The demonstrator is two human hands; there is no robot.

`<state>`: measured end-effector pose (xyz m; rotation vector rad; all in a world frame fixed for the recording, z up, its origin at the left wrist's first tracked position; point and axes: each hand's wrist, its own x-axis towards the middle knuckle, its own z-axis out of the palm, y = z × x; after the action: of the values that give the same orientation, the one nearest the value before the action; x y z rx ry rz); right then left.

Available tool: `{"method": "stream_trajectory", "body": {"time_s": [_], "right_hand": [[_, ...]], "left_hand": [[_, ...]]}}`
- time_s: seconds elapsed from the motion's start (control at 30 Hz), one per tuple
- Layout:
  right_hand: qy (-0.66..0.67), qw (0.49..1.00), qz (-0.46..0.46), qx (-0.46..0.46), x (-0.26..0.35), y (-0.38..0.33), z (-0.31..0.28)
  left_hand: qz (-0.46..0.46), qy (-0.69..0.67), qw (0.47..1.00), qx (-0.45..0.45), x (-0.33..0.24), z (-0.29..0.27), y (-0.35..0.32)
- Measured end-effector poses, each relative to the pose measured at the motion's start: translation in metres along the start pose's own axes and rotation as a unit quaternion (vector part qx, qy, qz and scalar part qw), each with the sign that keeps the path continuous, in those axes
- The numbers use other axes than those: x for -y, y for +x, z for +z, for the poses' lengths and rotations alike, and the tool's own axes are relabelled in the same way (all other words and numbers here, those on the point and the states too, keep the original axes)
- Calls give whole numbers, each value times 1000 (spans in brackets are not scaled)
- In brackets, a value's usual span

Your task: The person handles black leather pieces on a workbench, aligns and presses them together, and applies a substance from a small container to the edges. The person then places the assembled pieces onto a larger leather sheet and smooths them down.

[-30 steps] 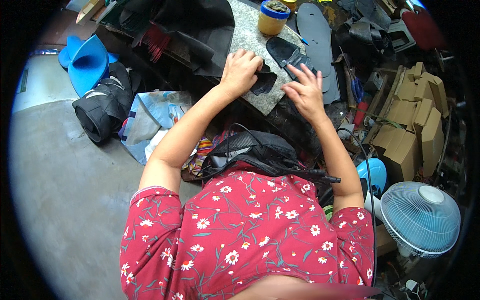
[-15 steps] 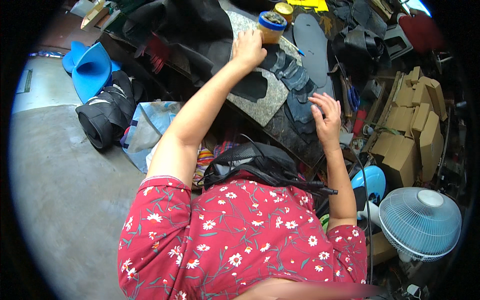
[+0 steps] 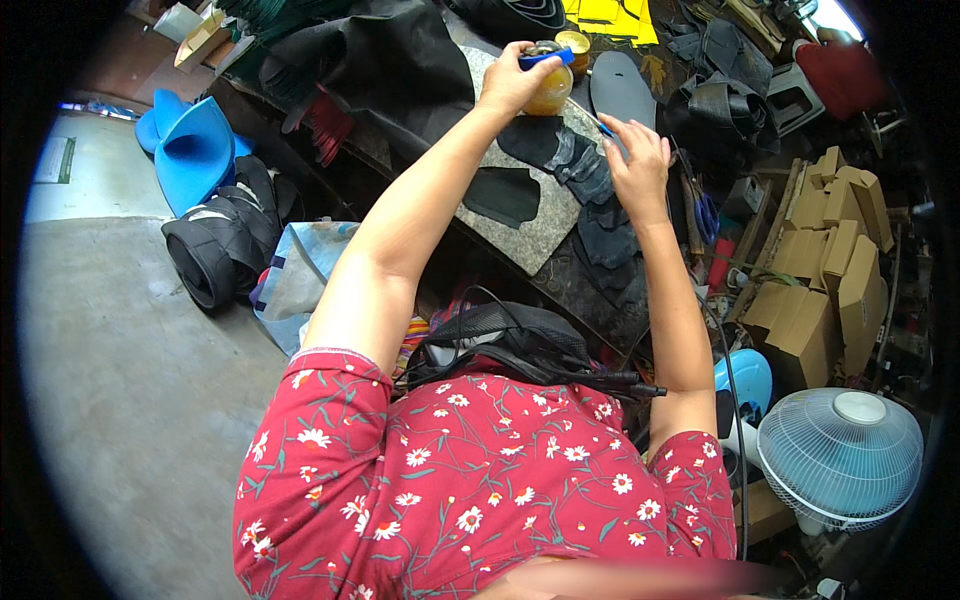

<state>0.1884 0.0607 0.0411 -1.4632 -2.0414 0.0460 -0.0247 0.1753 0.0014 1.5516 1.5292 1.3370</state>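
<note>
My left hand (image 3: 508, 82) is stretched far forward and closed around a small amber jar (image 3: 553, 93) with a blue piece (image 3: 546, 58) across its top. The jar stands at the far end of a grey stone slab (image 3: 540, 235). A flat black cut-out (image 3: 505, 195) lies on that slab. My right hand (image 3: 636, 165) hovers with fingers spread over a pile of dark leather pieces (image 3: 585, 185), touching their upper edge. A dark grey shoe insole (image 3: 622, 90) lies just beyond it. A second yellow-topped jar (image 3: 574, 45) sits behind the first.
Cardboard boxes (image 3: 820, 260) are stacked at the right, with a pale blue fan (image 3: 840, 455) below them. Blue-handled scissors (image 3: 706, 215) lie near my right wrist. At the left are a blue plastic stool (image 3: 195, 150), rolled black rubber (image 3: 215, 245) and a bag (image 3: 305, 270).
My left hand left the black cut-out on the slab, reached forward and took hold of the amber jar. My right hand shifted a little along the dark pieces.
</note>
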Motion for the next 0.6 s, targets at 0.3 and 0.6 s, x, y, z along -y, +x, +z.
{"method": "stream_trajectory", "body": {"time_s": [0.3, 0.6], "right_hand": [[-188, 980, -33, 56, 11, 67, 61], [-244, 967, -72, 12, 21, 77, 52]], "left_hand": [[-42, -159, 985, 44, 3, -13, 0], [3, -177, 984, 25, 23, 0, 6]]}}
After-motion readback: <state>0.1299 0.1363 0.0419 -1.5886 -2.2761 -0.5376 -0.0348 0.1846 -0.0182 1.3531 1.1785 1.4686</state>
